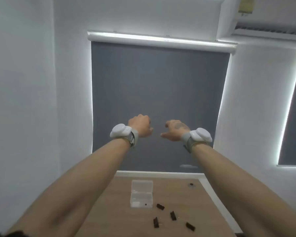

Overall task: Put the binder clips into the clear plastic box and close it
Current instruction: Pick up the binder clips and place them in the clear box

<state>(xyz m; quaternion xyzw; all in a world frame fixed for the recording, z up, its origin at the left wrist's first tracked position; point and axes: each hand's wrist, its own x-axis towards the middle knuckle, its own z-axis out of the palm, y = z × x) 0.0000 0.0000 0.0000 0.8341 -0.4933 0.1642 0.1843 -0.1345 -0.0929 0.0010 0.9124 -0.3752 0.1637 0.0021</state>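
The clear plastic box (pixel 141 194) lies open on the wooden table (pixel 178 199), its lid folded back toward the wall. Several dark binder clips lie loose in front of it: one (pixel 160 206) by the box's right corner, one (pixel 173 215) nearer, one (pixel 155 223) to the left, one (pixel 190 226) to the right. Both arms are stretched out high above the table. My left hand (pixel 140 125) is curled into a loose fist, holding nothing. My right hand (pixel 175 130) hangs with fingers slightly apart, holding nothing.
A small dark round object (pixel 191 184) sits at the table's far right corner. A grey roller blind (pixel 159 100) covers the window behind the table. White walls stand on both sides. White trackers are strapped to both wrists.
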